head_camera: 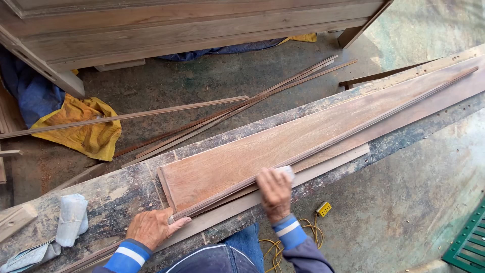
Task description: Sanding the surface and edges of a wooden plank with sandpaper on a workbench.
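Head: fingers (275, 183) (curled) on strip (323, 146)

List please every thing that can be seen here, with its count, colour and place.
wide board: one, reddish brown, flat on the workbench
thin strip: one, dark brown, along the board's near edge
workbench: one, grey and stained, across the middle
loose strips: several, brown, on the floor behind
cloth: one, yellow, floor at left
cabinet: one, brown wood, at top
rolled paper: one, whitish, bench at left
cord: one, yellow, floor below the bench
left hand: holds down the strip's end
right hand: presses a pale pad on the strip
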